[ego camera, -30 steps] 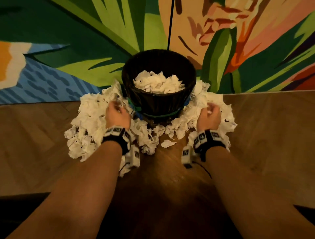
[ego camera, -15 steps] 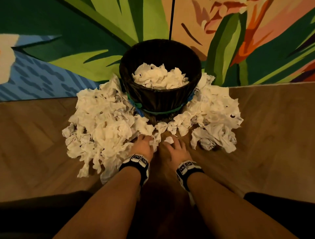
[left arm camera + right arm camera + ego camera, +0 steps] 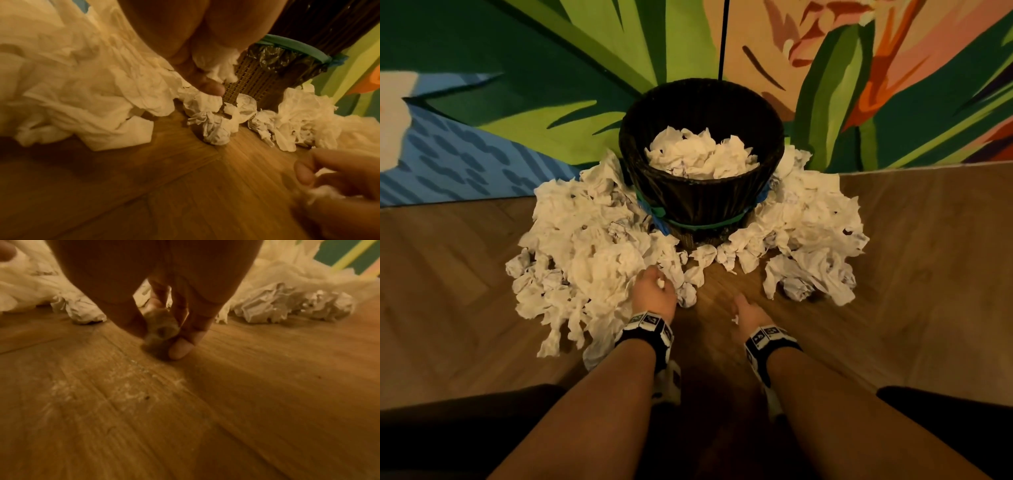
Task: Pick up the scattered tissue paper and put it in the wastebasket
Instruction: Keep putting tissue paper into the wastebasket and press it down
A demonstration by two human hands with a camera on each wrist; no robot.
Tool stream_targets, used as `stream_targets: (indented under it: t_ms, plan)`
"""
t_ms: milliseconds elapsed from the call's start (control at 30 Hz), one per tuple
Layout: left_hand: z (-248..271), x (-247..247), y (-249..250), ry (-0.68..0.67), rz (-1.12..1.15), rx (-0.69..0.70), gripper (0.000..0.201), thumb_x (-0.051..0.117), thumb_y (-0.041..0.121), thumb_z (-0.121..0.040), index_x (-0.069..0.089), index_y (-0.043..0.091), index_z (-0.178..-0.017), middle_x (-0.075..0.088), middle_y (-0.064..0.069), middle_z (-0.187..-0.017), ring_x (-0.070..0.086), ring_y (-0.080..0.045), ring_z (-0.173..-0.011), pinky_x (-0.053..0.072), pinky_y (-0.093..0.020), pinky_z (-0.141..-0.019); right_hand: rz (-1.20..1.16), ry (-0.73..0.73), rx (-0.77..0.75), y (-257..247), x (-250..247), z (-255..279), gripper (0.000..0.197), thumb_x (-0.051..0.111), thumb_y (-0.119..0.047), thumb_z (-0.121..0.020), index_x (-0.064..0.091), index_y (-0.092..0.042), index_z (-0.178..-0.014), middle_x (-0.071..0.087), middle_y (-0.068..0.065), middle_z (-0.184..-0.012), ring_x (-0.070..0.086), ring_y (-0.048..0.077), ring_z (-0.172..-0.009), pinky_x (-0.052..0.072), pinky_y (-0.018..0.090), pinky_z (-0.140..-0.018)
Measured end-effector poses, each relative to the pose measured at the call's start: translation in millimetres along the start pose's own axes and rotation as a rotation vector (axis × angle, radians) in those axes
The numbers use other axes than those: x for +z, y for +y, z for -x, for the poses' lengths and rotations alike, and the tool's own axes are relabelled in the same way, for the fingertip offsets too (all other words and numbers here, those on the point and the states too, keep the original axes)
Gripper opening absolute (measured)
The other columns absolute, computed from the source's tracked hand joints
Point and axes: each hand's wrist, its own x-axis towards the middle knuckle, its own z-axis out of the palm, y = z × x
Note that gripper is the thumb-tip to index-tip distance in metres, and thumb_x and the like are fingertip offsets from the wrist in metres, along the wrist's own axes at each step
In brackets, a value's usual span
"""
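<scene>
On the floor (image 3: 893, 308) before the half-full wastebasket (image 3: 702, 192), ringed by tissue (image 3: 592, 246), each hand, left (image 3: 654, 294) and right (image 3: 748, 313), pinches a small, blurred scrap, fingers mostly hidden.

Herringbone wood floor (image 3: 914, 274) under a wall mural (image 3: 524, 102) of green leaves, blue patches and orange petals.

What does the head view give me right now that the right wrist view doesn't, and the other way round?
Head only: the wastebasket already holding tissue, heaps on both sides of it, and the left hand gripping a small wad.

Right wrist only: the right hand pinching a small scrap just above the floor, and whitish dust on the boards.

Both: crumpled tissue left on the wooden floor and the painted wall behind.
</scene>
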Motion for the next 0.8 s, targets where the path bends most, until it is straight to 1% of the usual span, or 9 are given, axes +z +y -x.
stream_targets:
  t_ms: [133, 200, 267, 333, 433, 533, 633, 700, 800]
  plan:
    - [6, 1, -9, -0.2, -0.147, 0.027, 0.039, 0.053, -0.013, -0.078, 0.057, 0.019, -0.099, 0.044, -0.009, -0.131, 0.055, -0.032, -0.111, 0.041, -0.027, -0.084, -0.205, 0.084, 0.051, 6, 1, 9, 0.015, 0.053, -0.019, -0.094, 0.05, -0.027, -0.107, 0.062, 0.001, -0.102, 0.059, 0.012, -0.081, 0.046, 0.024, -0.067]
    - [12, 4, -14, -0.402, -0.222, 0.039, 0.057, 0.047, -0.016, -0.079, 0.058, 0.025, -0.118, 0.032, -0.006, -0.149, 0.049, -0.031, -0.127, 0.041, -0.028, -0.099, -0.22, 0.119, 0.017, 8, 2, 11, 0.011, 0.054, -0.017, -0.094, 0.052, -0.028, -0.096, 0.061, -0.002, -0.096, 0.058, 0.009, -0.079, 0.043, 0.02, -0.062]
    - [19, 7, -17, -0.564, -0.338, 0.019, 0.07, 0.046, -0.013, -0.083, 0.048, 0.029, -0.139, 0.022, -0.003, -0.158, 0.04, -0.029, -0.138, 0.036, -0.033, -0.111, -0.22, 0.139, -0.029, 7, 2, 12, 0.014, 0.056, -0.016, -0.094, 0.054, -0.03, -0.096, 0.061, -0.003, -0.098, 0.062, 0.014, -0.09, 0.05, 0.023, -0.072]
    - [24, 9, -17, -0.628, -0.382, 0.008, 0.071, 0.046, -0.01, -0.086, 0.044, 0.031, -0.143, 0.023, -0.003, -0.159, 0.038, -0.029, -0.139, 0.034, -0.037, -0.114, -0.206, 0.136, -0.054, 3, 0, 10, 0.024, 0.06, -0.018, -0.093, 0.056, -0.032, -0.112, 0.059, 0.001, -0.115, 0.06, 0.018, -0.107, 0.052, 0.03, -0.089]
    - [28, 12, -15, -0.673, -0.326, 0.124, 0.048, 0.05, 0.001, -0.091, 0.058, 0.029, -0.129, 0.05, -0.007, -0.141, 0.053, -0.027, -0.124, 0.041, -0.035, -0.107, -0.175, 0.09, -0.133, -8, -2, 4, 0.065, 0.072, -0.029, -0.085, 0.039, -0.042, -0.14, 0.034, 0.004, -0.15, 0.049, 0.025, -0.128, 0.046, 0.036, -0.102]
    - [27, 14, -10, -0.625, -0.269, 0.214, 0.032, 0.051, 0.005, -0.092, 0.062, 0.025, -0.116, 0.063, -0.007, -0.121, 0.06, -0.026, -0.11, 0.046, -0.03, -0.097, -0.091, -0.012, -0.235, -19, 2, -2, 0.087, 0.077, -0.037, -0.078, 0.022, -0.054, -0.143, 0.019, 0.004, -0.155, 0.043, 0.033, -0.133, 0.044, 0.042, -0.105]
    - [19, 15, -8, -0.429, -0.235, 0.188, 0.037, 0.047, -0.001, -0.09, 0.057, 0.027, -0.112, 0.046, -0.003, -0.131, 0.059, -0.026, -0.107, 0.047, -0.032, -0.092, 0.073, -0.069, -0.265, -25, 11, -7, 0.068, 0.071, -0.041, -0.081, 0.036, -0.049, -0.138, 0.024, 0.006, -0.15, 0.047, 0.035, -0.128, 0.047, 0.043, -0.101]
    - [12, 15, -8, -0.361, -0.279, 0.192, 0.049, 0.051, -0.006, -0.086, 0.057, 0.027, -0.122, 0.027, -0.004, -0.145, 0.058, -0.027, -0.111, 0.047, -0.029, -0.095, 0.131, -0.069, -0.268, -24, 14, -8, 0.052, 0.068, -0.038, -0.083, 0.047, -0.041, -0.131, 0.03, 0.007, -0.148, 0.05, 0.033, -0.123, 0.05, 0.042, -0.098]
    - [6, 18, -9, -0.489, -0.429, 0.138, 0.064, 0.056, -0.006, -0.085, 0.05, 0.027, -0.138, 0.002, -0.003, -0.157, 0.048, -0.026, -0.13, 0.038, -0.03, -0.111, 0.096, -0.053, -0.22, -16, 17, -10, 0.057, 0.067, -0.036, -0.085, 0.043, -0.033, -0.136, 0.031, 0.007, -0.152, 0.047, 0.031, -0.129, 0.046, 0.039, -0.1]
